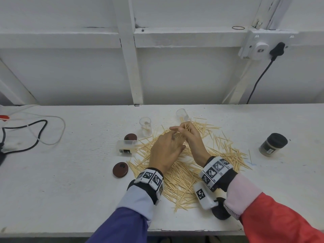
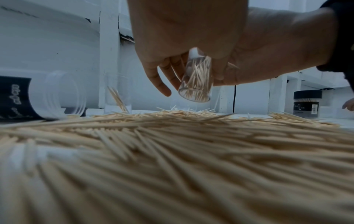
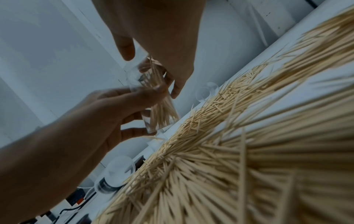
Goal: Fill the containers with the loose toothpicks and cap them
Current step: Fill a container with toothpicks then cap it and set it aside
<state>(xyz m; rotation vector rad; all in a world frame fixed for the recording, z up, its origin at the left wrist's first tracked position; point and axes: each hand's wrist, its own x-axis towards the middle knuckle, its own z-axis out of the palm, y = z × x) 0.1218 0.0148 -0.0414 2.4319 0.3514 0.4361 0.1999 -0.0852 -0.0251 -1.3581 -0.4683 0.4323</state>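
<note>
Loose toothpicks lie in a wide pile on the white table. My left hand grips a small clear container above the pile, tilted and partly filled with toothpicks. My right hand pinches a bunch of toothpicks at the container's mouth. In the head view both hands mostly hide this container. An upright clear container stands behind the pile, and another clear one holds a few toothpicks. A third, with a black label, lies on its side.
Two brown caps lie left of the pile. A filled jar with a black lid stands at the right. Cables run over the table's left end. A white wall rises behind.
</note>
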